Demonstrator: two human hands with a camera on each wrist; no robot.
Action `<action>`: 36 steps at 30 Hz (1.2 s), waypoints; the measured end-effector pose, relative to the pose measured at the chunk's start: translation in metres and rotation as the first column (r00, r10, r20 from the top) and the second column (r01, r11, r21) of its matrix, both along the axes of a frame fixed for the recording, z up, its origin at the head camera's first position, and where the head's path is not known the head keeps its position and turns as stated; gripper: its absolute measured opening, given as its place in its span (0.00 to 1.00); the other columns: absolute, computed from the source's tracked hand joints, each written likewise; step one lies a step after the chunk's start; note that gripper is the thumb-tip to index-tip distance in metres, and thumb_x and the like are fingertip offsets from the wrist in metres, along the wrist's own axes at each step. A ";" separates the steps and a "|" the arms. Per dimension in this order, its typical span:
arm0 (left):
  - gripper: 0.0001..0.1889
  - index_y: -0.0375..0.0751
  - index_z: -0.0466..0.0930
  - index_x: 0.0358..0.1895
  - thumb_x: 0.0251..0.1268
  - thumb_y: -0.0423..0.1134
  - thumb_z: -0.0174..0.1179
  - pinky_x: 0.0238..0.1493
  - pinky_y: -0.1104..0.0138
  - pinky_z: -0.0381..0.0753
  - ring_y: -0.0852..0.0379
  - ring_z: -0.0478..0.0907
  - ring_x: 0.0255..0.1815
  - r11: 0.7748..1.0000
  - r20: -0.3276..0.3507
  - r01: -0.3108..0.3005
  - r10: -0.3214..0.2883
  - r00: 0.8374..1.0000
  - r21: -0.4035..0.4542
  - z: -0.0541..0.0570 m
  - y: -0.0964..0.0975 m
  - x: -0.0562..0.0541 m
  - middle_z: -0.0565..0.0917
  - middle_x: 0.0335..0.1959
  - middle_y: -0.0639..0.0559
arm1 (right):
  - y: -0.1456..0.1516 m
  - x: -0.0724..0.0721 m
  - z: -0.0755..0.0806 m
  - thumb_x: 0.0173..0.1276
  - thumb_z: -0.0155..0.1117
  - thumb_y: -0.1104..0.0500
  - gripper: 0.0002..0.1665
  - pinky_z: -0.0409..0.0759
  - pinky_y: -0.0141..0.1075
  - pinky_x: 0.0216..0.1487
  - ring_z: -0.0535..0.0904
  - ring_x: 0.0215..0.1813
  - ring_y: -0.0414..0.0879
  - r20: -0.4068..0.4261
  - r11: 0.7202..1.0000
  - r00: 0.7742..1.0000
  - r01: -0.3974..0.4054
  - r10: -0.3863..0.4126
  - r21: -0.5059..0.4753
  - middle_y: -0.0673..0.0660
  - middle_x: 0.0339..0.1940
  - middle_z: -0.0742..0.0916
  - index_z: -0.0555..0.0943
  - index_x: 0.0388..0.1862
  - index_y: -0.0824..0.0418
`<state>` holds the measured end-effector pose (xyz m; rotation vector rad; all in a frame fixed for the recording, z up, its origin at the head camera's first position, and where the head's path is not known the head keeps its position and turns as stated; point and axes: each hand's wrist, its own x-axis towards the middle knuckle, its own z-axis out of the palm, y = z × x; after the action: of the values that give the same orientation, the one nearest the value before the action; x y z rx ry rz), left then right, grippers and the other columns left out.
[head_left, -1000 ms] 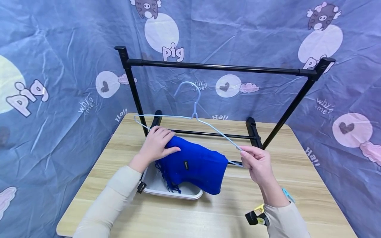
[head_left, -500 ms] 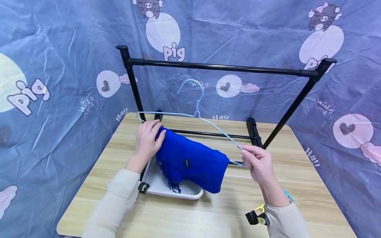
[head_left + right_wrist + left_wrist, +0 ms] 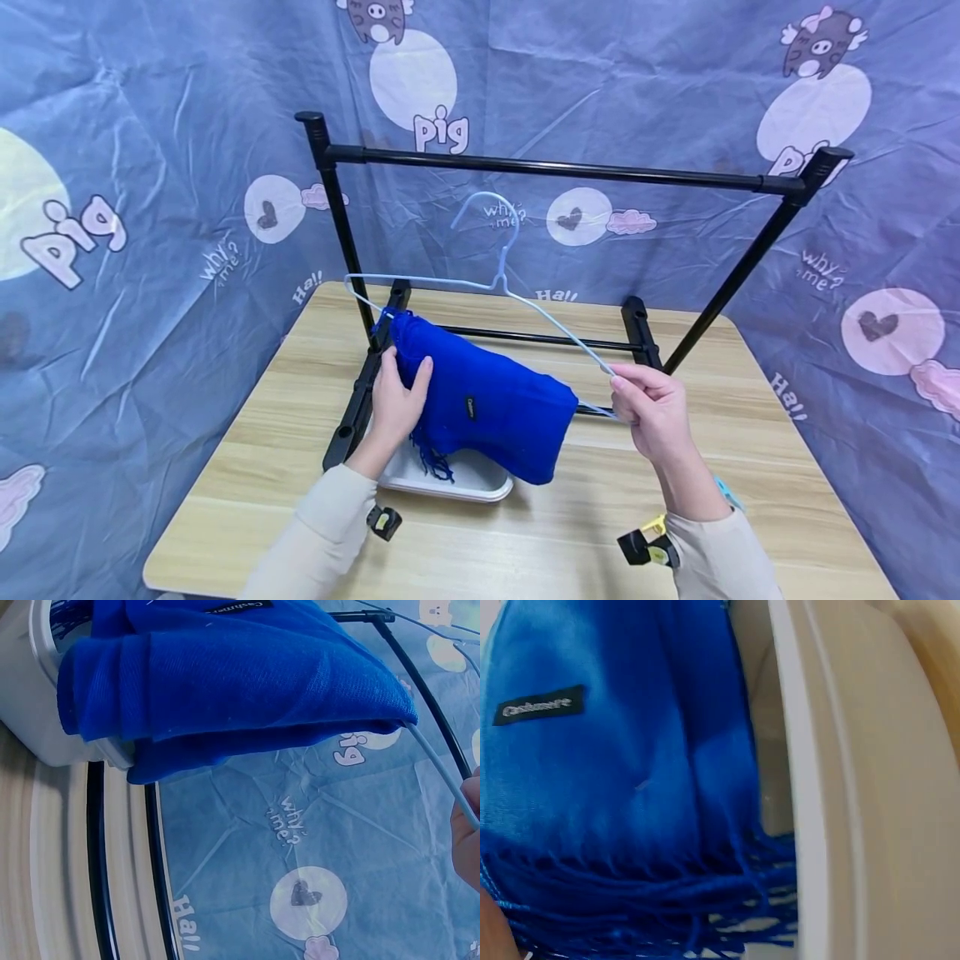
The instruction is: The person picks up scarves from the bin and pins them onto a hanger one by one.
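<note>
A fringed blue scarf labelled "Cashmere" (image 3: 487, 400) drapes over the lower bar of a pale blue wire hanger (image 3: 501, 265), its tassels dangling above a white tub (image 3: 450, 492) on the tabletop (image 3: 525, 550). The right hand (image 3: 660, 412) pinches the hanger's corner, apparently to hold it up and steady, since its hook is free of the black rack (image 3: 562, 169). At the scarf's fringed end, the left hand (image 3: 397, 404) has thumb and forefinger spread; hidden fingers leave any grip uncertain.

Table (image 3: 487, 562) bears 1 rack (image 3: 570, 170), 1 bin (image 3: 454, 490).
</note>
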<state>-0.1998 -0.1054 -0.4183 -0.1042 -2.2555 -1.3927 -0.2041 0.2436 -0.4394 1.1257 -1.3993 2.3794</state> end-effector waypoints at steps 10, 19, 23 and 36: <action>0.14 0.27 0.69 0.46 0.56 0.30 0.53 0.45 0.55 0.67 0.45 0.71 0.46 0.994 -0.129 0.109 -0.105 0.986 0.018 0.029 -0.004 -0.004 0.75 0.43 0.35 | -0.003 0.004 0.005 0.58 0.35 0.83 0.21 0.51 0.28 0.09 0.53 0.09 0.41 -0.009 1.000 1.000 -0.021 0.021 0.015 0.55 0.09 0.64 0.68 0.48 0.80; 0.13 0.24 0.72 0.44 0.52 0.21 0.51 0.49 0.58 0.66 0.45 0.70 0.48 0.983 -0.303 0.184 -0.180 0.936 -0.017 0.055 -0.012 -0.017 0.75 0.43 0.35 | -0.015 0.019 0.029 0.58 0.39 0.81 0.20 0.50 0.28 0.08 0.52 0.09 0.40 0.007 0.999 0.999 -0.035 0.035 0.040 0.54 0.09 0.62 0.73 0.46 0.76; 0.13 0.24 0.73 0.43 0.52 0.21 0.52 0.49 0.60 0.66 0.45 0.71 0.47 0.987 -0.269 0.158 -0.154 0.951 -0.007 0.062 -0.017 -0.019 0.75 0.42 0.35 | -0.005 0.013 0.018 0.58 0.37 0.82 0.20 0.52 0.28 0.08 0.53 0.09 0.40 -0.007 0.998 0.999 -0.050 0.050 0.049 0.54 0.09 0.63 0.71 0.47 0.77; 0.11 0.23 0.73 0.40 0.51 0.21 0.52 0.45 0.70 0.68 0.58 0.72 0.41 0.958 -0.172 0.211 -0.179 0.969 0.193 0.075 -0.036 -0.021 0.76 0.40 0.34 | -0.026 0.041 0.073 0.60 0.38 0.80 0.16 0.47 0.26 0.09 0.49 0.10 0.40 -0.025 0.996 0.999 -0.038 0.036 -0.086 0.54 0.08 0.60 0.73 0.42 0.80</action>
<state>-0.2210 -0.1411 -0.3430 -0.3603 -2.0028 -1.6573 -0.1632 0.2181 -0.3667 1.1630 -1.2652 2.4184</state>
